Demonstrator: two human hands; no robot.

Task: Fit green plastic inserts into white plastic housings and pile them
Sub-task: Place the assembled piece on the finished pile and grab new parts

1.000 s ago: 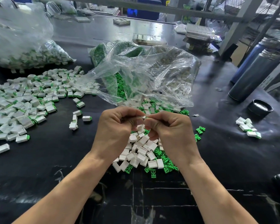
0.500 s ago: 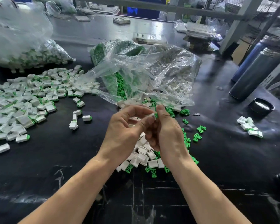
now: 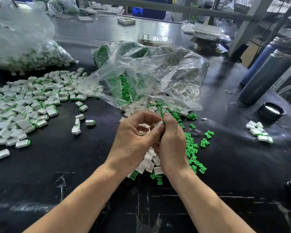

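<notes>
My left hand [image 3: 133,138] and my right hand [image 3: 172,140] meet above the middle of the black table. Between their fingertips sits a white housing [image 3: 158,123] with a green insert [image 3: 163,121] at its right end; the left fingers pinch the housing and the right thumb presses on the insert. More white pieces lie cupped in the left palm. Under the hands lies a heap of loose white housings [image 3: 149,163] and loose green inserts [image 3: 194,154]. A wide pile of fitted pieces [image 3: 23,106] covers the table's left.
A clear open bag [image 3: 151,78] of green and white parts lies just beyond the hands. A second full bag [image 3: 20,52] sits far left. Two metal flasks [image 3: 267,78] and a black lid [image 3: 271,111] stand on the right, near a small cluster of fitted pieces [image 3: 259,133].
Both fists have uncurled and turned inward. The housing and green insert now show between the fingertips, and the right hand has shifted left, uncovering the green inserts on the table.
</notes>
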